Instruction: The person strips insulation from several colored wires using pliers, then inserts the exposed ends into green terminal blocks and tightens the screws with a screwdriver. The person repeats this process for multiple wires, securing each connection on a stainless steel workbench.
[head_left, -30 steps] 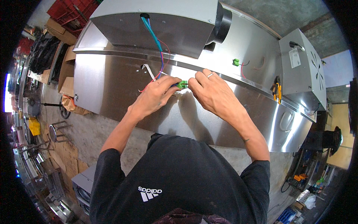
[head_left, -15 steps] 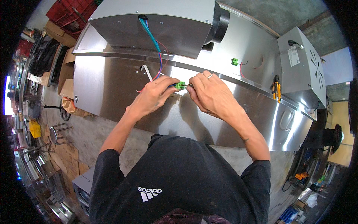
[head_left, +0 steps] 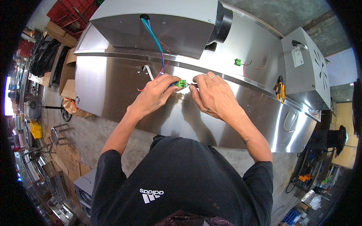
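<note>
My left hand (head_left: 156, 90) pinches a green terminal block connector (head_left: 181, 83) between thumb and fingers above the steel surface. Blue and red wires (head_left: 162, 62) lead from the grey metal box (head_left: 162, 37) down to that hand, partly out of a teal sleeve (head_left: 151, 34). On the connector's right side, my right hand (head_left: 213, 92) has its thumb and fingertips closed on a thin dark rod-like piece (head_left: 194, 86). Its narrow end points at the connector; whether it is a small screwdriver or a wire I cannot make out. A white strap (head_left: 149, 72) comes out of a hole beside my left hand.
A second green connector (head_left: 238, 61) with red and black wires lies on the raised steel part behind. Orange-handled pliers (head_left: 279, 92) rest at its right edge, beside another grey box (head_left: 304, 67). A round-seated stool (head_left: 60, 135) stands on the floor at left.
My right hand has drawn slightly right, widening the gap between its fingertips and the connector. My left hand stays almost in place, still pinching the connector.
</note>
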Demonstrator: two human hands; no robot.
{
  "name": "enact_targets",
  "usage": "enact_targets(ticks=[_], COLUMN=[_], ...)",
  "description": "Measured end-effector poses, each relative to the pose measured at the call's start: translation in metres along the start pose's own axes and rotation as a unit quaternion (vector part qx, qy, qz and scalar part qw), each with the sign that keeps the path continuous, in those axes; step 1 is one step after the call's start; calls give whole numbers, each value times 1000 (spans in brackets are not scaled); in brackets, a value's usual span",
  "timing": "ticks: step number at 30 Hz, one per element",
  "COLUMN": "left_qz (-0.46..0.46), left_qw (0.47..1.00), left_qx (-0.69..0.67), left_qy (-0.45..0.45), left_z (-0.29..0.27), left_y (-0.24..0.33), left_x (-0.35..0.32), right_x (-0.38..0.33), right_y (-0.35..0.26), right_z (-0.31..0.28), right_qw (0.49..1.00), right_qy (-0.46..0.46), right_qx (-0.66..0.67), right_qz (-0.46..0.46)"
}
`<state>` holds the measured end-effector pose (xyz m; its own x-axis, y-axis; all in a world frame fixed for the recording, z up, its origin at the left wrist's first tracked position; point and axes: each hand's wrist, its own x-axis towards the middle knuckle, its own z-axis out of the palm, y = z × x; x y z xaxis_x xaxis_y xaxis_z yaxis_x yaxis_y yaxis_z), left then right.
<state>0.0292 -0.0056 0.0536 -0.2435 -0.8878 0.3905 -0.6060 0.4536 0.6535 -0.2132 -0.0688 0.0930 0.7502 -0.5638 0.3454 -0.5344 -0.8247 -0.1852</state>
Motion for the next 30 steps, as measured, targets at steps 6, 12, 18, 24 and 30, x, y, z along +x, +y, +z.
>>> enact_targets(ticks=[6, 12, 18, 24, 30], left_qz=[-18, -11, -15, -10, 1], left_qw=[999, 1000, 1000, 999, 1000], left_qx=[-5, 4, 8, 1, -6], left_qy=[-36, -22, -10, -36, -10], left_z=[1, 5, -1, -1, -1], left_y=[2, 2, 2, 2, 3], left_x=[0, -4, 0, -2, -4], right_x=[1, -1, 2, 6, -4], right_y=[8, 9, 1, 13, 9], right_z=[-7, 0, -7, -14, 3], right_qw=[995, 995, 994, 991, 994], right_qy=[-37, -90, -95, -70, -76], right_qx=[44, 50, 51, 36, 80], right_qz=[-82, 1, 34, -111, -15])
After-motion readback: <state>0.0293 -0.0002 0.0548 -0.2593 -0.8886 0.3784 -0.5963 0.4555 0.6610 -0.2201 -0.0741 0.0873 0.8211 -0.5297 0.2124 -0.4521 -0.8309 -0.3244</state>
